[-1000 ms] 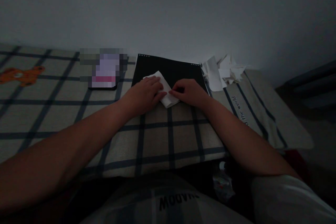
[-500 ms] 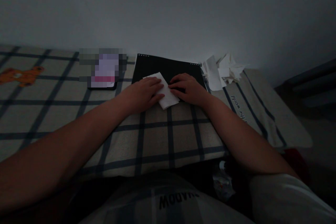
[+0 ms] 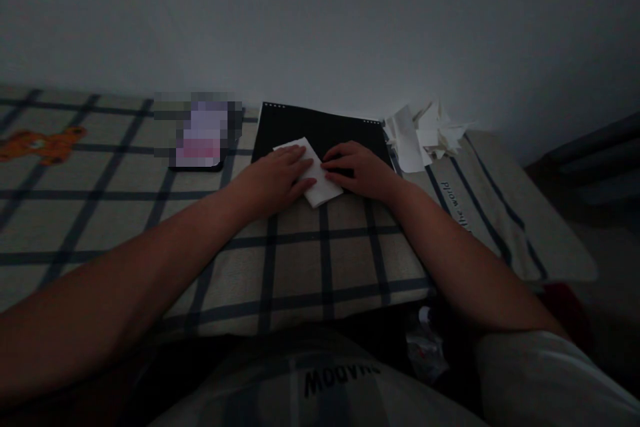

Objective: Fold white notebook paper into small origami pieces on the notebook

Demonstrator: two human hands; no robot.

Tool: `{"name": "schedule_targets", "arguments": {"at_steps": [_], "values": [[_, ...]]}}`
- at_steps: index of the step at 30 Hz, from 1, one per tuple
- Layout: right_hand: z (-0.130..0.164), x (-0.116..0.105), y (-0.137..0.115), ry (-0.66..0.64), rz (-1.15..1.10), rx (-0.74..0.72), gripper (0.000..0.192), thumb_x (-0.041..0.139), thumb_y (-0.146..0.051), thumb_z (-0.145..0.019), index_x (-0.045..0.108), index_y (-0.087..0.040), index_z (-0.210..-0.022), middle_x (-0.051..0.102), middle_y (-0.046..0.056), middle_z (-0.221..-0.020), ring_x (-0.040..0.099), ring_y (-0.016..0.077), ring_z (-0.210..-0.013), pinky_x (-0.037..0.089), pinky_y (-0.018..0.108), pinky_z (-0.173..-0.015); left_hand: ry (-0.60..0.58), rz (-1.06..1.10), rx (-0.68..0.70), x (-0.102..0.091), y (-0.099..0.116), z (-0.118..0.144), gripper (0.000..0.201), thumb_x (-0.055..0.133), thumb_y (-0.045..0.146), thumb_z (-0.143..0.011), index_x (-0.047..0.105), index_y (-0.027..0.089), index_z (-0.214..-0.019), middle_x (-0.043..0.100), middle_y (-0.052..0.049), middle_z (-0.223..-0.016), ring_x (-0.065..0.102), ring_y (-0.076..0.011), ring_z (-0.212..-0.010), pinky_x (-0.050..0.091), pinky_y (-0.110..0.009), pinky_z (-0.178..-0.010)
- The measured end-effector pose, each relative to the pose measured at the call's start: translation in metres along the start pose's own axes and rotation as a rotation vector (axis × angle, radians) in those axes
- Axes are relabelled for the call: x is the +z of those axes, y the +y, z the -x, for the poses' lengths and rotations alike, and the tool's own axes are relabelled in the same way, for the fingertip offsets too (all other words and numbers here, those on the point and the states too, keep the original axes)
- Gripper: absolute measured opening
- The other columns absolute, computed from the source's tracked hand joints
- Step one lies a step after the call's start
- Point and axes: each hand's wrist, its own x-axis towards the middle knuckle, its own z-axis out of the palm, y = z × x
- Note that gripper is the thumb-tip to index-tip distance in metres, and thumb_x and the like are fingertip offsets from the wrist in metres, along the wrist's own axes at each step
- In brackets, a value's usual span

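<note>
A folded sheet of white paper (image 3: pixel 319 188) lies slantwise over the near edge of a black board or notebook cover (image 3: pixel 320 123), which has small white holes along its far edge. My left hand (image 3: pixel 277 177) rests flat on the paper's left part, fingers stretched and thumb apart. At the paper's right edge, the fingertips of my right hand (image 3: pixel 363 170) touch it. Those fingers are slightly bent, with a dark gap showing between them and the thumb. Under my left palm, part of the paper is hidden.
A checked cloth covers the table (image 3: pixel 295 267). Left of the black board lies a phone (image 3: pixel 200 140), partly pixelated. Farther left is an orange bear-shaped piece (image 3: pixel 45 145). Folded white paper pieces (image 3: pixel 435 133) are heaped at the right. Below the table edge sits a clear plastic bottle (image 3: pixel 425 347).
Both hands keep almost the same place on the paper. The whole view has shifted very slightly.
</note>
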Motion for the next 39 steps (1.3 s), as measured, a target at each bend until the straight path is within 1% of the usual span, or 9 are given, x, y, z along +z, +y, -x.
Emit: {"name": "schedule_targets", "arguments": {"at_steps": [4,9,14,18,21,25,28,34,39], "values": [[0.0,-0.001,0.002,-0.025,-0.02,0.025,0.027,0.063,-0.03,-0.096,0.081,-0.024,-0.115,0.074,0.01,-0.121,0.064,0.0275,-0.116,0.048,0.049,-0.105,0.016,-0.013,-0.005,0.003,0.0,-0.001,0.056,0.036,0.046,-0.108,0.056,0.015,-0.151,0.05,-0.018,-0.161,0.042,-0.0326,-0.153,0.034,-0.051,-0.126],[0.0,-0.003,0.003,-0.027,-0.037,0.022,0.026,0.064,-0.03,-0.095,0.081,-0.023,-0.114,0.074,0.01,-0.122,0.064,0.027,-0.116,0.049,0.048,-0.104,-0.009,-0.012,0.011,0.002,0.001,-0.001,0.057,0.039,0.041,-0.108,0.054,0.008,-0.151,0.046,-0.023,-0.161,0.04,-0.0347,-0.154,0.033,-0.052,-0.127],[-0.001,-0.004,0.001,-0.044,-0.049,0.038,0.025,0.065,-0.028,-0.095,0.082,-0.025,-0.113,0.075,0.009,-0.123,0.064,0.0276,-0.117,0.048,0.05,-0.105,-0.012,-0.055,0.013,0.001,0.002,-0.001,0.059,0.034,0.045,-0.109,0.052,0.009,-0.152,0.046,-0.022,-0.162,0.041,-0.0339,-0.153,0.034,-0.051,-0.126],[-0.002,-0.005,0.001,-0.041,-0.059,0.039,0.025,0.063,-0.025,-0.096,0.082,-0.025,-0.112,0.075,0.009,-0.122,0.065,0.0268,-0.117,0.049,0.049,-0.104,0.005,-0.032,0.015,0.003,0.001,-0.001,0.059,0.034,0.047,-0.109,0.053,0.012,-0.152,0.048,-0.019,-0.162,0.039,-0.0326,-0.154,0.032,-0.05,-0.127],[-0.002,-0.007,0.001,-0.029,-0.071,0.038,0.024,0.063,-0.024,-0.095,0.082,-0.024,-0.109,0.076,0.009,-0.12,0.066,0.0263,-0.115,0.05,0.048,-0.104,0.016,-0.013,0.013,0.004,0.001,-0.001,0.056,0.036,0.046,-0.109,0.054,0.015,-0.152,0.049,-0.017,-0.161,0.039,-0.0325,-0.154,0.033,-0.051,-0.126],[-0.003,-0.01,0.0,-0.035,-0.075,0.054,0.019,0.064,-0.023,-0.094,0.082,-0.024,-0.1,0.076,0.008,-0.116,0.068,0.025,-0.11,0.051,0.046,-0.102,-0.005,-0.021,-0.008,0.004,0.001,-0.002,0.057,0.039,0.045,-0.108,0.052,0.011,-0.153,0.046,-0.02,-0.163,0.039,-0.0334,-0.154,0.032,-0.052,-0.127],[-0.003,-0.011,0.0,-0.036,-0.069,0.062,0.018,0.064,-0.024,-0.093,0.082,-0.024,-0.097,0.076,0.008,-0.115,0.068,0.0247,-0.109,0.052,0.045,-0.101,-0.015,-0.025,-0.012,0.003,0.002,-0.002,0.058,0.038,0.044,-0.108,0.052,0.01,-0.153,0.044,-0.02,-0.164,0.038,-0.0332,-0.155,0.031,-0.051,-0.127],[-0.002,-0.011,0.0,-0.032,-0.057,0.047,0.019,0.063,-0.025,-0.095,0.081,-0.023,-0.098,0.076,0.009,-0.114,0.068,0.0247,-0.107,0.052,0.045,-0.1,-0.04,-0.026,-0.019,0.001,0.005,-0.002,0.06,0.038,0.045,-0.108,0.05,0.007,-0.154,0.041,-0.023,-0.165,0.037,-0.0353,-0.155,0.031,-0.052,-0.127],[-0.002,-0.005,0.0,0.006,-0.004,0.035,0.026,0.058,-0.025,-0.097,0.08,-0.022,-0.11,0.073,0.01,-0.118,0.064,0.0262,-0.113,0.05,0.047,-0.103,-0.03,-0.015,-0.015,0.001,0.004,-0.001,0.06,0.039,0.045,-0.108,0.051,0.008,-0.153,0.043,-0.022,-0.164,0.038,-0.0345,-0.154,0.03,-0.051,-0.128]]}}
